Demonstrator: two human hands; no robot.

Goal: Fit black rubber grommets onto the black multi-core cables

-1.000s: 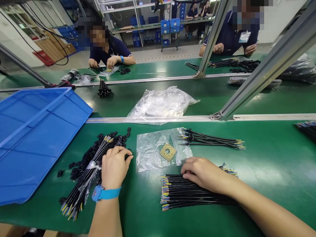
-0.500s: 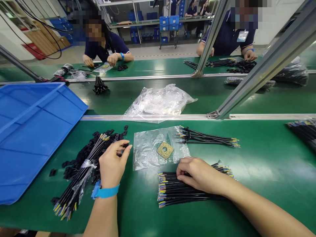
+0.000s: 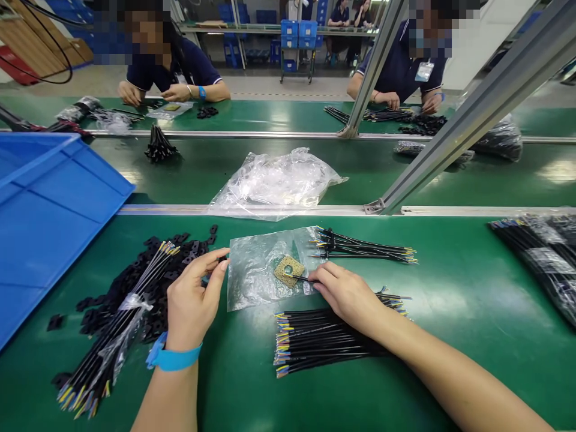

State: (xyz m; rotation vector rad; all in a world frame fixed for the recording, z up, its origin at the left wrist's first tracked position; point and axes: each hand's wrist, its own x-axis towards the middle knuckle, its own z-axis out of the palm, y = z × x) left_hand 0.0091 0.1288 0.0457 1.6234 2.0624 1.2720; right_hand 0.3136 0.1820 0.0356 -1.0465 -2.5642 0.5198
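Note:
My left hand (image 3: 197, 294) pinches a small black part (image 3: 222, 259) between thumb and fingertips, left of a clear plastic bag (image 3: 245, 273). On that bag lies a tan square sponge (image 3: 294, 279) with a round hole. My right hand (image 3: 344, 294) holds a black cable (image 3: 304, 278) whose stripped tip lies over the sponge. Below it rests a row of black cables (image 3: 315, 336) with coloured wire ends. Several cables with black parts on them (image 3: 369, 247) lie behind my right hand. Beside my left hand are a tied cable bundle (image 3: 121, 324) and a pile of black parts (image 3: 108, 294).
A blue bin (image 3: 49, 222) stands at the left. Crumpled plastic (image 3: 279, 183) lies beyond the metal rail (image 3: 180, 210). A slanted metal post (image 3: 450, 126) rises at the right, near bagged cables (image 3: 540, 258). Two people work across the table.
My right hand has lifted a cable from the row and moved it up to the sponge. My left hand still pinches the black part. The whole view has shifted slightly.

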